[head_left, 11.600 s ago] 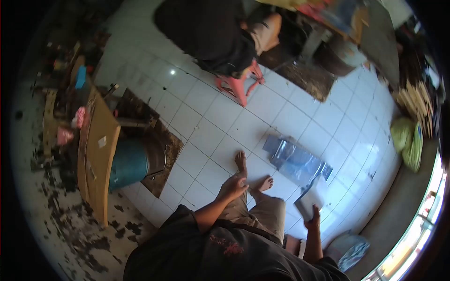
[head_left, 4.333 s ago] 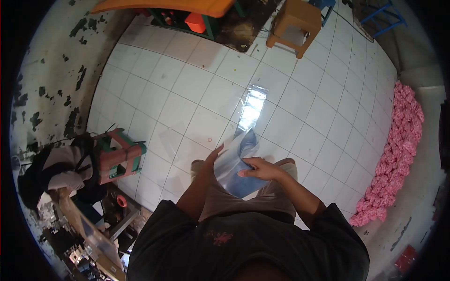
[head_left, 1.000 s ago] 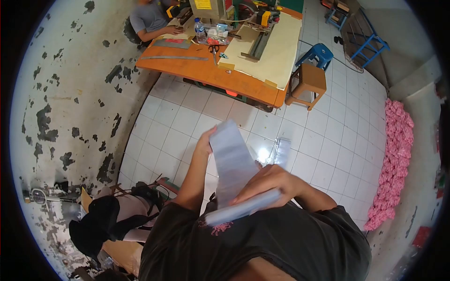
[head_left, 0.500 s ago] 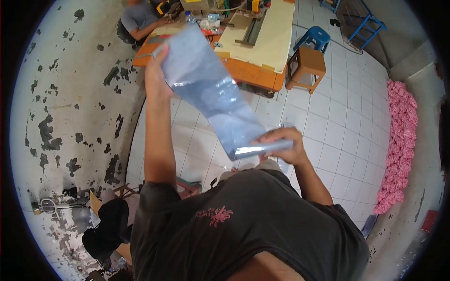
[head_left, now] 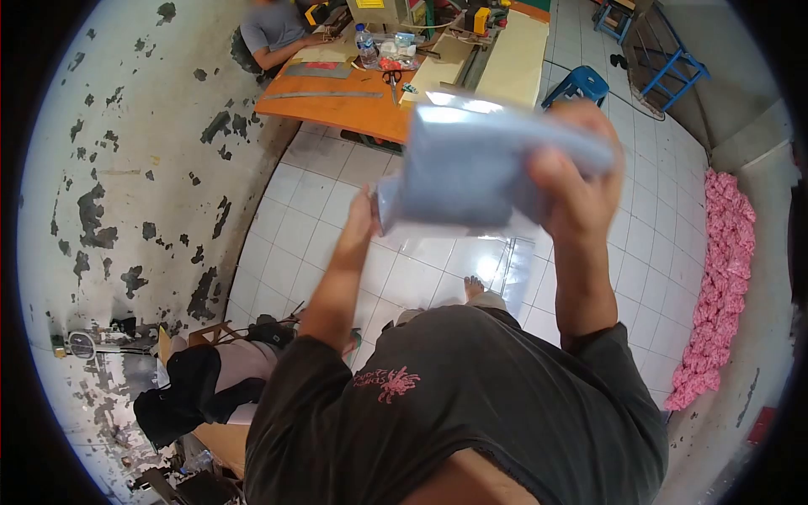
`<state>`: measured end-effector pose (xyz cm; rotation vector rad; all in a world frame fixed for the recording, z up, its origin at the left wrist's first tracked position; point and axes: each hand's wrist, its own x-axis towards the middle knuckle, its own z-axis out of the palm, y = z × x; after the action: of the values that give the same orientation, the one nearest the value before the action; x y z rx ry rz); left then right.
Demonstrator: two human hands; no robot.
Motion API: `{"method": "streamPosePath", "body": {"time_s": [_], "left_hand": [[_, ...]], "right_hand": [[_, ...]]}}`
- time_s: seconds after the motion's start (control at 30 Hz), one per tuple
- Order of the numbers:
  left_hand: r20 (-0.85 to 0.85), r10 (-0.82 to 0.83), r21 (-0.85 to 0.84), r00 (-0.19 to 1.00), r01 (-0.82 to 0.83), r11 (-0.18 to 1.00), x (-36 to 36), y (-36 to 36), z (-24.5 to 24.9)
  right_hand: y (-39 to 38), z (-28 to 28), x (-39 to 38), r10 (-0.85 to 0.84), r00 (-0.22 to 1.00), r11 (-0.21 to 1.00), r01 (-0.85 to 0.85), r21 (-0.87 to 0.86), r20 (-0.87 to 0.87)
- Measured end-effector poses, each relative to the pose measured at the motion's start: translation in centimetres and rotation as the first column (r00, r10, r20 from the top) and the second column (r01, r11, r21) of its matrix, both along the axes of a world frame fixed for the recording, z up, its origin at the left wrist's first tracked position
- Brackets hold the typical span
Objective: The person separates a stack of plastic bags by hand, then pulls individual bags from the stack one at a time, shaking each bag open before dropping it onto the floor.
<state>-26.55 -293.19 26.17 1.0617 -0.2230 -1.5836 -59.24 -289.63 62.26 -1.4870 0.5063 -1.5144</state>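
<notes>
Bluish plastic sheet (head_left: 471,168), blurred, is held up at chest height and hides part of the orange counter (head_left: 337,105). The right hand (head_left: 576,181) has its fingers clamped on the upper right edge. The left hand (head_left: 360,223) meets the lower left corner; its fingers are hidden, so I cannot tell their grip.

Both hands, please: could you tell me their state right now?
Left hand: holding the pale blue-grey plastic bag.
Right hand: gripping the same bag.
</notes>
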Motion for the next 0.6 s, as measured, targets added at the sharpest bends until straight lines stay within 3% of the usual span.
{"method": "streamPosePath", "body": {"time_s": [0.03,0.1,0.13,0.17,0.2,0.23,0.27,0.3,0.33,0.37,0.4,0.43,0.47,0.5,0.53,0.57,0.6], "left_hand": [[0.023,-0.050,-0.136,0.998,0.053,0.989,1.2,0.5,-7.9],[-0.099,-0.124,-0.385,0.987,0.077,0.920,-0.9,4.7,-12.8],[-0.218,-0.009,-0.010,0.976,0.007,1.000,-2.6,5.9,-10.7],[-0.287,0.142,0.373,0.947,-0.026,0.927,-4.0,7.3,-7.9],[0.032,-0.199,0.429,0.980,0.166,0.888,-4.5,8.5,-7.2],[0.314,-0.522,0.539,0.793,0.304,0.786,-4.8,9.8,-6.8],[0.443,-0.728,0.565,0.524,0.467,0.680,-4.9,11.3,-6.2],[0.533,-0.825,0.618,0.187,0.580,0.531,-4.9,12.3,-5.5],[0.484,-0.868,0.752,-0.115,0.562,0.345,-5.4,12.2,-4.4],[0.486,-0.867,0.749,-0.109,0.562,0.350,-5.6,12.7,-5.1],[0.853,-0.514,0.453,-0.087,0.613,0.648,-5.7,13.6,-6.3],[0.999,-0.031,0.051,-0.043,0.649,0.759,-6.1,13.9,-4.6],[0.840,-0.391,0.088,0.376,0.616,0.782,-6.5,13.3,-2.9],[0.841,-0.392,0.090,0.372,0.618,0.781,-7.0,12.7,-1.1],[0.404,-0.439,-0.061,0.802,0.503,0.862,-7.4,12.0,0.1],[-0.188,-0.335,-0.109,0.923,0.319,0.941,-7.6,11.3,1.0],[-0.185,-0.339,-0.116,0.922,0.322,0.940,-7.5,10.9,1.9]], "right_hand": [[-1.3,0.5,0.9,-0.002,0.998,1.000,0.003,0.017,-0.069],[-3.5,0.0,3.2,0.039,0.999,0.999,-0.038,0.026,-0.030],[-4.4,-0.6,4.1,0.034,0.997,0.998,-0.030,0.049,-0.071],[-5.0,-1.2,4.8,0.030,0.993,0.997,-0.022,0.073,-0.114],[-5.3,-1.7,5.3,0.000,0.983,0.996,0.016,0.085,-0.185],[-5.7,-2.7,5.7,0.007,0.982,0.997,0.008,0.080,-0.189],[-6.2,-4.0,6.1,0.003,0.975,0.996,0.017,0.092,-0.220],[-6.5,-4.7,6.5,-0.001,0.968,0.994,0.028,0.103,-0.252],[-6.3,-5.3,6.7,0.010,0.963,0.994,0.020,0.108,-0.268],[-6.2,-5.8,6.9,0.015,0.962,0.994,0.014,0.105,-0.271],[-5.9,-6.0,7.0,0.014,0.959,0.995,0.015,0.100,-0.285],[-5.5,-6.1,7.1,0.011,0.956,0.995,0.019,0.098,-0.295],[-5.0,-5.7,6.9,0.042,0.957,0.992,-0.005,0.127,-0.287],[-4.6,-5.6,6.6,0.039,0.958,0.992,-0.003,0.126,-0.284],[-4.3,-5.6,6.1,0.060,0.957,0.993,-0.027,0.117,-0.284],[-4.0,-5.3,5.6,0.079,0.955,0.993,-0.052,0.102,-0.285],[-3.2,-4.8,4.9,0.087,0.944,0.994,-0.062,0.090,-0.317]]}}
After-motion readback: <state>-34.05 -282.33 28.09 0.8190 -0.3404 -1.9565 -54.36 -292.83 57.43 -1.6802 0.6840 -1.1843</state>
